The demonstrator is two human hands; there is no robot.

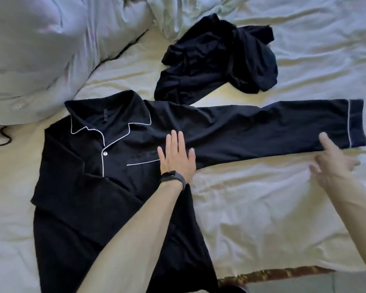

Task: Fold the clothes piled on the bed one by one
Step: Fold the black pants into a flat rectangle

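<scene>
A dark navy pyjama shirt (106,187) with white piping lies flat on the bed, collar toward the pillows. Its left sleeve is folded over the chest; its right sleeve (273,127) stretches out straight to the right. My left hand (176,157), a dark band on the wrist, presses flat with straight fingers on the shirt near the chest pocket and armpit. My right hand (334,163) is blurred, fingers spread, at the lower edge of the outstretched sleeve near the cuff; one fingertip touches the fabric. A crumpled heap of dark clothes (218,60) lies beyond the shirt.
Pale pillows (40,49) fill the upper left. A rumpled duvet (315,28) covers the upper right. The cream bed sheet (262,218) lies wrinkled around the shirt. The bed's edge with a patterned trim (273,273) runs along the bottom right.
</scene>
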